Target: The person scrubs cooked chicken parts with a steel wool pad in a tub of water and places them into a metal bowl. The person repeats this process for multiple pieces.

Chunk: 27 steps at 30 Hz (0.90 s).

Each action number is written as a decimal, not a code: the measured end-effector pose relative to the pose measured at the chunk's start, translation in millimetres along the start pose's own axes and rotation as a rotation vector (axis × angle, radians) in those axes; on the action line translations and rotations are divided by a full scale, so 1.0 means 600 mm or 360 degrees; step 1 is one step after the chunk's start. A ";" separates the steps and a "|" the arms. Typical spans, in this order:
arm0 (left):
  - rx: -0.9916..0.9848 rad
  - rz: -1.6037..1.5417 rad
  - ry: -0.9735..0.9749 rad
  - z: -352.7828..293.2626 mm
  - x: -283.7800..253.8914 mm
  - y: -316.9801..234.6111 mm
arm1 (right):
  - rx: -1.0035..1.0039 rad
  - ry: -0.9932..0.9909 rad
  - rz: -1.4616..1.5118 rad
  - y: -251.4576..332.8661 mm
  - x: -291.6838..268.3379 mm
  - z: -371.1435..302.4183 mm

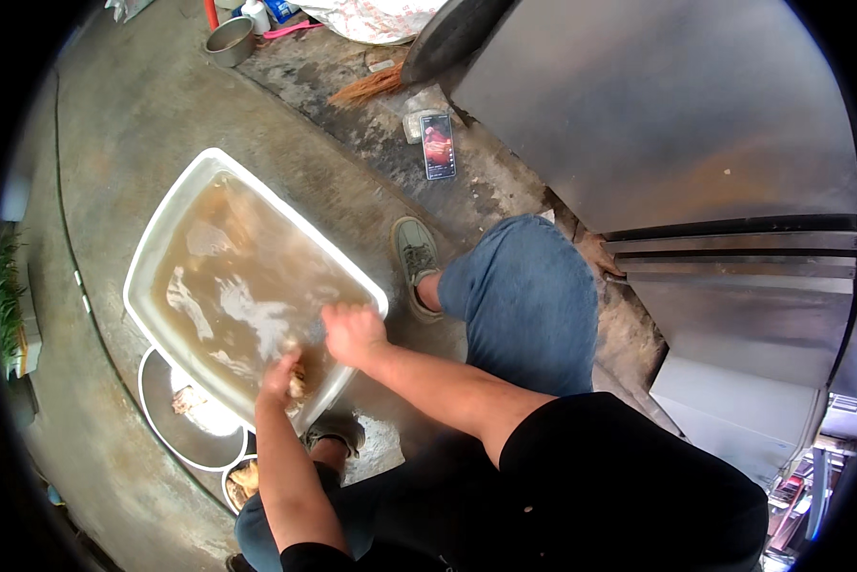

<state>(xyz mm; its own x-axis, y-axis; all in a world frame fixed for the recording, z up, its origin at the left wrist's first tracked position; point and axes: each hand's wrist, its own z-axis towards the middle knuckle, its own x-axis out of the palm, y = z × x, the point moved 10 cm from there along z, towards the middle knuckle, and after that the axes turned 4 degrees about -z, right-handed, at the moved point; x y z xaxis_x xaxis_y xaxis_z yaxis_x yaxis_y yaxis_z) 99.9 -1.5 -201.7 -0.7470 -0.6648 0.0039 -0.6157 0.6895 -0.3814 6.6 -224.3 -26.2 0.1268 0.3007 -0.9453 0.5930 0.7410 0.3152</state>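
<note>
We look past a black short sleeve [600,467] at the lower right of the frame to two bare forearms reaching over a white tub [257,173] left of centre, a knee in blue denim [528,305] bent beside it. The low posture seems to bring both hands level with the murky brown water [233,253].

At the tub's lower end, the left hand [276,378] is closed narrowly around a knobbly tan piece [297,383], apparently held just at the water so that it can be worked while wet. The right hand [354,336], near the tub's right corner, has its fingers curled in; blur leaves us unable to tell whether it holds anything.

Just beside the tub, at the lower left, we find a wide round bowl [165,418] with a few pale scraps [190,400] and, below it, a smaller bowl [225,488] of tan pieces [244,477], both presumably set there for easy reach.

Farther off, at upper centre, a lit phone [438,153] tilts toward us against a pale block [414,127], likely propped for viewing. Beyond lie broom bristles [366,88] and, at the upper left, a metal pot [230,43]; a steel cabinet [676,124] fills the upper right.
</note>
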 end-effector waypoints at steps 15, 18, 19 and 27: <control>0.0827 -0.1497 0.0403 -0.185 0.116 -0.138 | 0.0011 -0.0062 0.0018 -0.004 0.004 0.000; 0.0850 -0.1633 0.0592 -0.204 0.139 -0.143 | 0.0038 0.0087 0.0042 -0.005 0.008 0.001; 0.0796 -0.1628 0.0513 -0.198 0.140 -0.132 | 0.0052 0.0140 0.0054 -0.006 0.009 0.002; 0.0671 -0.1722 0.0208 -0.174 0.126 -0.067 | 0.0093 0.0239 -0.0002 -0.008 0.018 0.004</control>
<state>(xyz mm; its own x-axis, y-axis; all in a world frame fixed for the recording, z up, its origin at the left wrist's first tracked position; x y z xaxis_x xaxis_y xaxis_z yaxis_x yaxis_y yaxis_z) 42.1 -49.8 -89.7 0.0812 -0.7955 0.6005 -0.8330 -0.3849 -0.3973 7.2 -226.2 -38.4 0.0087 0.3894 -0.9210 0.6388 0.7064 0.3047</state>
